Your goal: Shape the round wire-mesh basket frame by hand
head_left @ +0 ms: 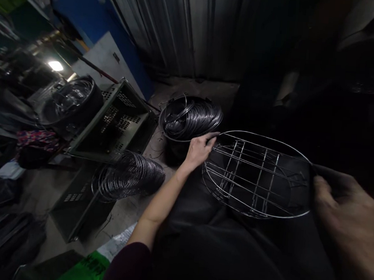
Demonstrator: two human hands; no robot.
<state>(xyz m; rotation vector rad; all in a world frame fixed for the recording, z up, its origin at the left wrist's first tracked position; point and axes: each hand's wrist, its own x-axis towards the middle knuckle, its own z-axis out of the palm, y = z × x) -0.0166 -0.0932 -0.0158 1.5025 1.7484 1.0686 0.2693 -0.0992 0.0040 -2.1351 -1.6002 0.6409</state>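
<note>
**Round wire rack held at both edges over a dark lap**

The round wire rack (257, 175) sits right of centre in the frame, lying nearly flat over dark cloth on the person's lap. It is an outer ring with several straight cross wires running both ways inside it.

The left hand (199, 149) is at the rack's left edge, at the centre of the frame. Its fingers (213, 138) are curled together and pinch the ring's upper left rim; the thumb side is tucked under, so how it presses I cannot tell. The right hand (348, 211) is at the right of the frame, large and blurred. Its fingertips come up to the rack's right rim, and the fingers look loosely bent, but whether they clamp the wire or only touch it I cannot tell.

As for writing, a green and white sack (101, 260) at the bottom left carries dark print on its white part, too small and smeared to read. No brand shows anywhere else.

Just above the left hand, a dark bucket (171, 132) holds a sheaf of wire rings (193, 117). Another bundle of wire rings (128, 176) lies left of the forearm, resting against a perforated green crate (118, 120) tilted on its side. A second perforated crate (80, 205) lies below it. At the upper left stands a dark round tub (72, 102), with a bright lamp (55, 65) beyond it. Corrugated metal sheeting (188, 29) closes the back.
</note>
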